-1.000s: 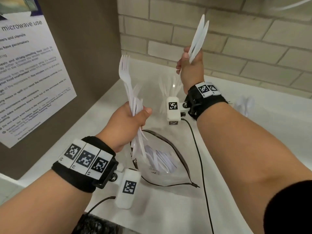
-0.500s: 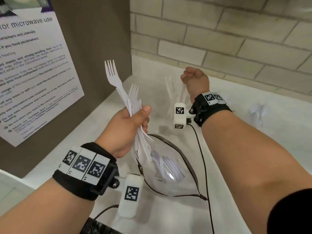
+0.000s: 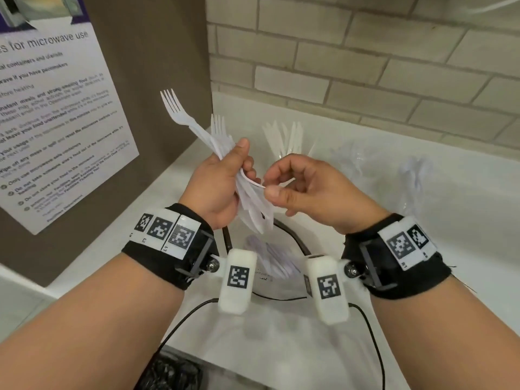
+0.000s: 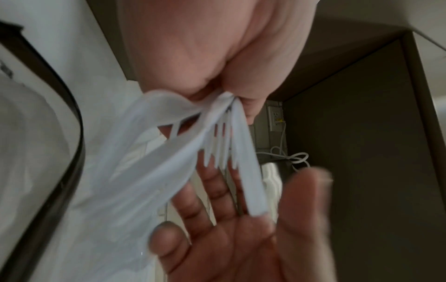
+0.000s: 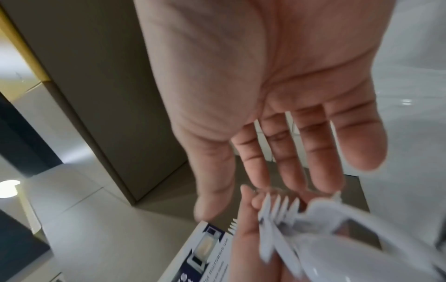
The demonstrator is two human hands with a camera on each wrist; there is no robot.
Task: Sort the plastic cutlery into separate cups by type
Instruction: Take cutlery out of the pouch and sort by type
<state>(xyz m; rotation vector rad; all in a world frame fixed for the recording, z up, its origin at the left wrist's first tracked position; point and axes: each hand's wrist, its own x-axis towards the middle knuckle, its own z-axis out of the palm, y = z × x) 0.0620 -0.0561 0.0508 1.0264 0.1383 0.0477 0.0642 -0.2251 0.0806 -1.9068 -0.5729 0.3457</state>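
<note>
My left hand (image 3: 225,178) grips a bundle of white plastic cutlery (image 3: 222,144), several forks fanned upward and the handles hanging below the fist. My right hand (image 3: 270,185) is beside it with loosely bent fingers, thumb and forefinger at the edge of one curved piece. In the wrist views the right hand's fingers (image 5: 277,152) are spread and relaxed by the bundle (image 4: 169,162), closed on nothing. A clear cup of white knives (image 3: 284,139) stands behind the hands. Further right, another clear cup (image 3: 413,175) holds white cutlery.
Under the hands a clear bag with a dark rim (image 3: 298,246) holds more white cutlery. A brown panel with a microwave notice (image 3: 56,122) closes the left side. A brick wall (image 3: 365,80) runs behind the white counter (image 3: 464,220). Black cables (image 3: 183,322) trail at the front.
The right hand, which held knives high a second ago, lowered to the back cup, came away without them and moved back to the bundle. The left hand kept its grip.
</note>
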